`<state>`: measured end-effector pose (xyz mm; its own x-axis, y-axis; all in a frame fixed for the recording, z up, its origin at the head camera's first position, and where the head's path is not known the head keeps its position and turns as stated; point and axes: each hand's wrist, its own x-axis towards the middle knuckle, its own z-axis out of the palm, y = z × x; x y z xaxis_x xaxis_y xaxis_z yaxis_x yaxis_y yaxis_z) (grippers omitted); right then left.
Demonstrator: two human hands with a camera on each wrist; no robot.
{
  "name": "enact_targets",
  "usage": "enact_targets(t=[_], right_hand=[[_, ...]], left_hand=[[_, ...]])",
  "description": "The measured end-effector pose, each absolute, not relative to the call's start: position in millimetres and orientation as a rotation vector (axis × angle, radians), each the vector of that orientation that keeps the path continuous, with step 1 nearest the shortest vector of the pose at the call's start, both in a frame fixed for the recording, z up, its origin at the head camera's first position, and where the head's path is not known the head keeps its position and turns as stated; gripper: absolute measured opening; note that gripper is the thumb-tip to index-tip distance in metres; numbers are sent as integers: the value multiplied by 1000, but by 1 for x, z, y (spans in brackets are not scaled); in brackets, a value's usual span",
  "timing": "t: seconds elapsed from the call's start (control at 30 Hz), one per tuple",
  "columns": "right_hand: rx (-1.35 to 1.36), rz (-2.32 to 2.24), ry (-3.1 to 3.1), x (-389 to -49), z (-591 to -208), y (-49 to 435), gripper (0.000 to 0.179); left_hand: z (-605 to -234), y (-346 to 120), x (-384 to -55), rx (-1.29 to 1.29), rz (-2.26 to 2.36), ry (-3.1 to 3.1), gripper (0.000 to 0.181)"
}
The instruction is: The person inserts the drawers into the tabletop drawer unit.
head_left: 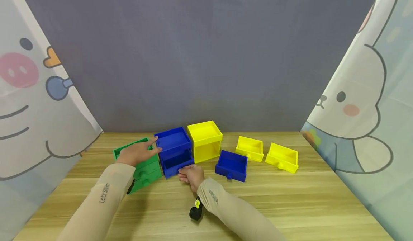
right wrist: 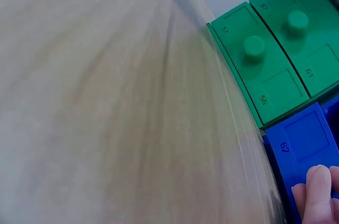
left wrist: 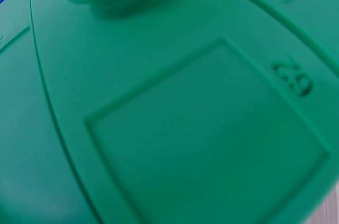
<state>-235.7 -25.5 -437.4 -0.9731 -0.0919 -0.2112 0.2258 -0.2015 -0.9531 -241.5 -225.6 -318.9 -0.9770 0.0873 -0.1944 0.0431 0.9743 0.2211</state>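
Note:
A blue cabinet (head_left: 174,140) stands between a green cabinet (head_left: 148,169) and a yellow cabinet (head_left: 206,137). My left hand (head_left: 137,153) lies over the green cabinet, its straight fingers reaching to the upper left edge of the blue one. The left wrist view is filled by a green drawer front (left wrist: 201,134) with its knob. My right hand (head_left: 193,176) pinches the front of the lower blue drawer (right wrist: 304,134), where its knob is hidden behind the fingers (right wrist: 319,192). That drawer sits in the cabinet's bottom slot; the slot above it is a dark opening.
Right of the cabinets, a loose blue drawer (head_left: 231,165) lies on the wooden table (head_left: 290,205), with two loose yellow drawers, one nearer (head_left: 250,148) and one farther right (head_left: 282,157). The yellow cabinet's front gapes. A grey wall (head_left: 206,54) rises behind.

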Motion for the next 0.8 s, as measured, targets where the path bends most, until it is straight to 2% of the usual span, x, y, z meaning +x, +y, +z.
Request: enact_targets(t=[0.63,0.8], right_hand=[[188,-2318,1844,-247,-431,-47,9],[204,-2312,1878,-245,-433,-39,11]], left_hand=[[-312,-233,-241,55,289,2925,84],[-319,-224,-241,71,343,2924,80]])
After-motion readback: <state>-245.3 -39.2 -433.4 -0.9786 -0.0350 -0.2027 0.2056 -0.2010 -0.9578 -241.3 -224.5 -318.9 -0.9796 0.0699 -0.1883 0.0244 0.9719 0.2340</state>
